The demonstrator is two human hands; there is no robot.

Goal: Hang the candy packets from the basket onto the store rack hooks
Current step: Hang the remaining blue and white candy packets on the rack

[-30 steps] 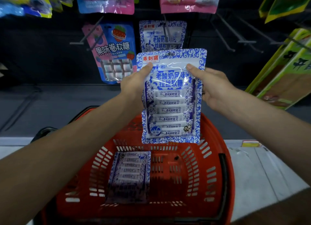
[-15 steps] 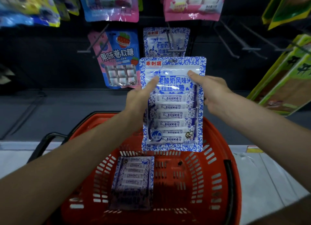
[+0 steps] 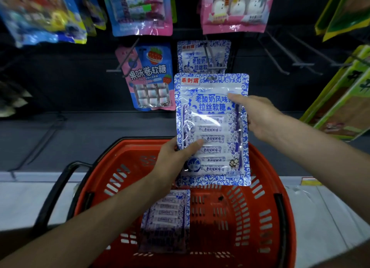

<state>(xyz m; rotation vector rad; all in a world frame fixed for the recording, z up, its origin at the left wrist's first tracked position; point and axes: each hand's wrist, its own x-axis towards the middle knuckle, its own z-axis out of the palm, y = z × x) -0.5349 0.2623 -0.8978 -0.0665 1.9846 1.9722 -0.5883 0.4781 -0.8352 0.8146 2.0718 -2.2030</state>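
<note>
As left hand (image 3: 173,158) and right hand (image 3: 259,118) clasp the packet (image 3: 212,125), racks (image 3: 300,64) (dim) stand behind.

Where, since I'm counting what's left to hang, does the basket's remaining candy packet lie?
In the head view the remaining packet lies flat in the red basket, left of centre on its floor, below the left hand and the raised packet.
</note>
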